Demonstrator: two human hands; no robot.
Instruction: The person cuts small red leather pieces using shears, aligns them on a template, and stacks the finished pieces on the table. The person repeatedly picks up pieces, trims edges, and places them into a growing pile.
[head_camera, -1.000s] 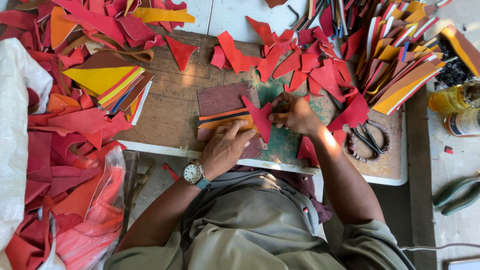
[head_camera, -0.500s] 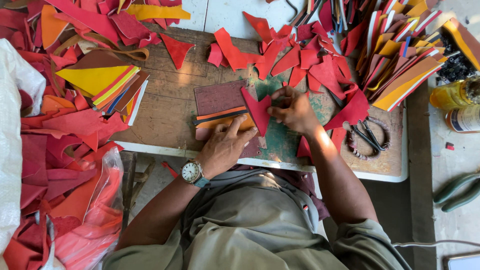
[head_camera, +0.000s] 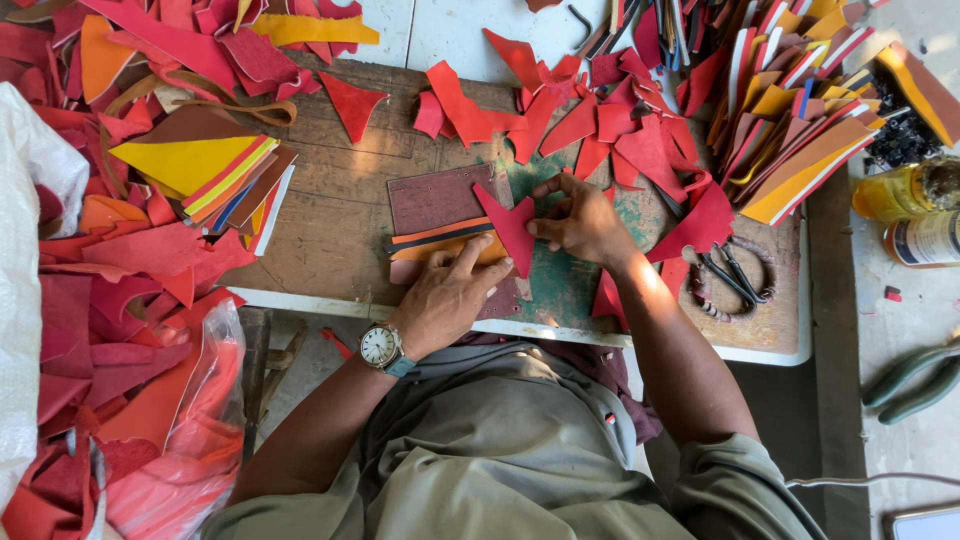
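Note:
A red leather scrap (head_camera: 510, 225) with a pointed, arrow-like shape lies over a small stack of orange, black and dark red strips (head_camera: 440, 238) on the wooden table (head_camera: 330, 240). My left hand (head_camera: 448, 295), with a wristwatch, presses flat on the stack, fingers spread. My right hand (head_camera: 580, 218) pinches the red scrap's right edge between thumb and fingers. A dark red rectangle (head_camera: 435, 197) lies under the stack.
Heaps of red scraps (head_camera: 620, 130) cover the table's back. Coloured strips (head_camera: 790, 130) pile at the right, a yellow-topped stack (head_camera: 215, 175) at the left. Scissors (head_camera: 730, 275) lie right of my arm. Oil bottle (head_camera: 900, 190) and bag of scraps (head_camera: 160, 430) flank the table.
My right hand has shifted slightly on the red scrap, and the scrap has turned a little over the stack. The left hand stays pressed on the strips.

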